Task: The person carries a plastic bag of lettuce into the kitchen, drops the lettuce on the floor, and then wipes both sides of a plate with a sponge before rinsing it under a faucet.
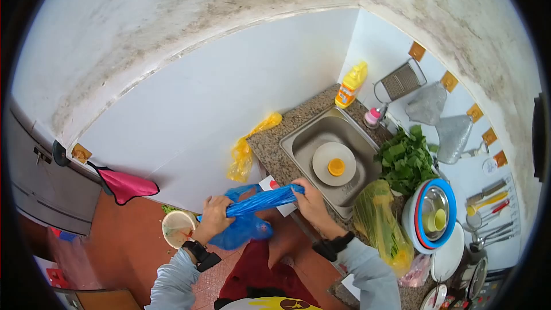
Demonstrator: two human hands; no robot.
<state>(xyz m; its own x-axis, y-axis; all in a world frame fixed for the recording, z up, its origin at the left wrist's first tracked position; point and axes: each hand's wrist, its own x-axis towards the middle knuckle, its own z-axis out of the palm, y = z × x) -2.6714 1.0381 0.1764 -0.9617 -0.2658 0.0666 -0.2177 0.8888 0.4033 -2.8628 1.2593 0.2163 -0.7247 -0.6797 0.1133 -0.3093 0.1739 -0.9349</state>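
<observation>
A blue plastic bag is stretched between my two hands over the floor, just in front of the counter's edge. My left hand is closed round one side of its gathered top. At the other end, my right hand grips the bag close to the sink's near corner. The lower part of the bag hangs down and bulges; what it contains, if anything, I cannot make out. Black bands circle both my wrists.
A metal sink holds a plate with an orange round item. Leafy greens, a bagged vegetable bundle and stacked basins crowd the counter. A yellow bottle stands behind. A white bucket sits on the floor.
</observation>
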